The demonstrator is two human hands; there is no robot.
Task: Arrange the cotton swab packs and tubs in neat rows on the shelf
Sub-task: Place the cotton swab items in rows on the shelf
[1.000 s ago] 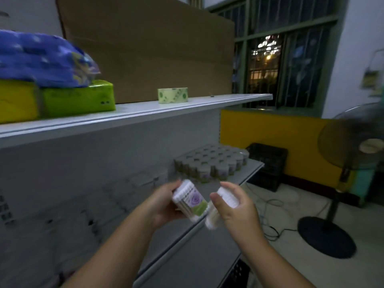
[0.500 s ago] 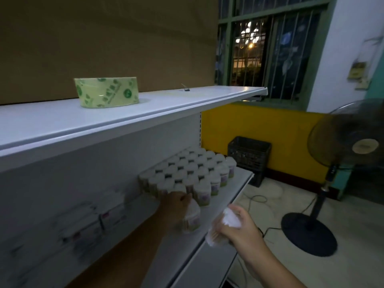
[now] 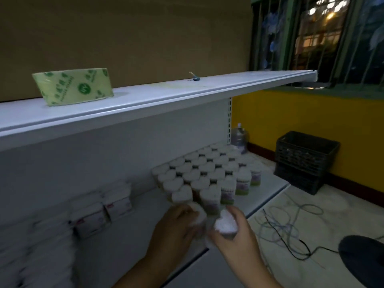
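Several heart-shaped cotton swab tubs [image 3: 204,169] stand in rows on the white lower shelf [image 3: 268,189]. My left hand [image 3: 176,227] grips one tub [image 3: 198,214] at the near end of the rows, low over the shelf. My right hand [image 3: 234,238] holds a second tub [image 3: 226,224] just to the right of it, at the shelf's front edge. Flat cotton swab packs [image 3: 118,199] stand further left against the back panel, blurred.
A roll of green printed tape [image 3: 72,89] lies on the upper shelf [image 3: 187,92]. A black crate [image 3: 305,161] and a water bottle [image 3: 240,137] stand by the yellow wall. Cables [image 3: 291,225] trail over the floor, and a fan base [image 3: 361,260] sits at the lower right.
The view has moved closer to the tub rows. Both hands, each with a tub, came together at the near end of the rows; the left tub sits lower by the shelf.
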